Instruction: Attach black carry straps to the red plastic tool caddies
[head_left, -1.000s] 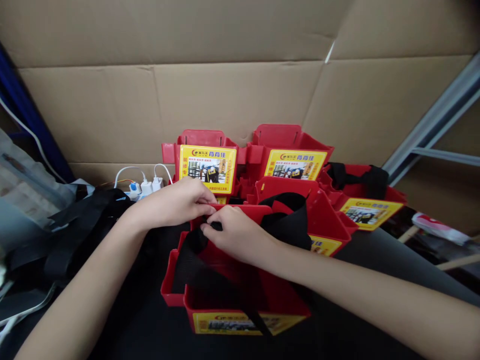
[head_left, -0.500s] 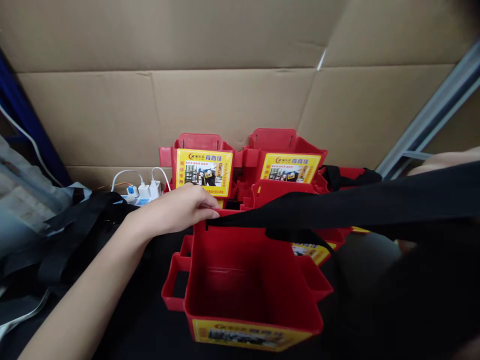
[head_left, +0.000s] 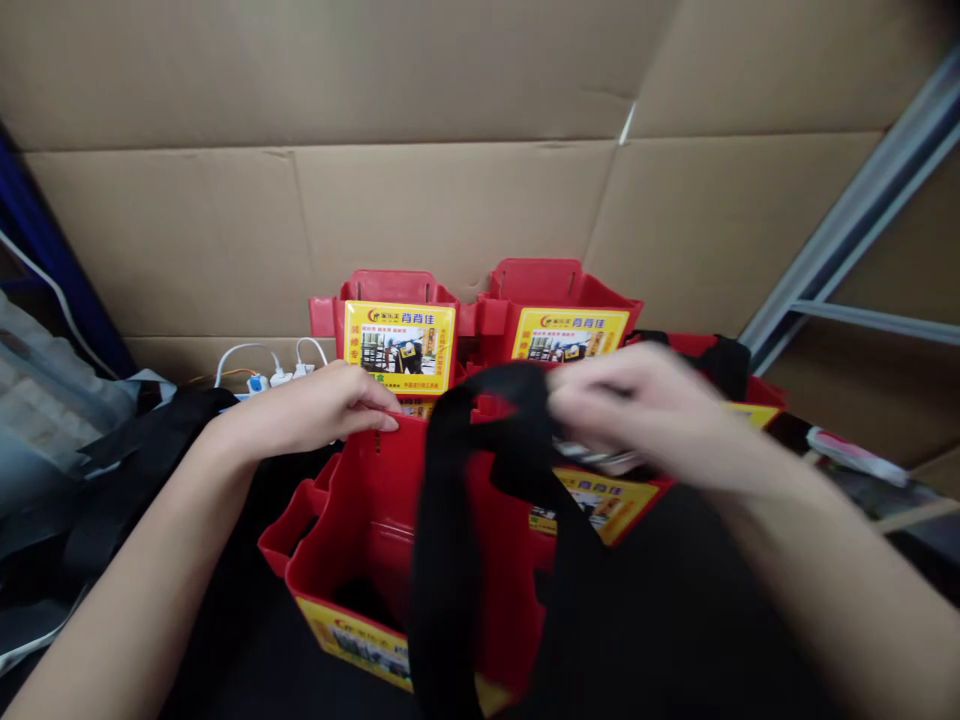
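Closest to me is a red plastic tool box with an open top, side loops and a yellow label on its front. My left hand is closed on its back rim, beside the slot there. A wide black strap loops up in front of the box and hides part of its inside. My right hand, smeared by motion, is closed on the upper part of that strap, right of the box.
Behind stand more red boxes with yellow labels, close against a cardboard wall. White plugs and cables are at the left, near heaped black straps. A metal frame slants at the right.
My right hand has come into view with the strap, which went from stretched out rightward to a hanging loop. The near box has shifted left and turned, my left hand still on its rim.
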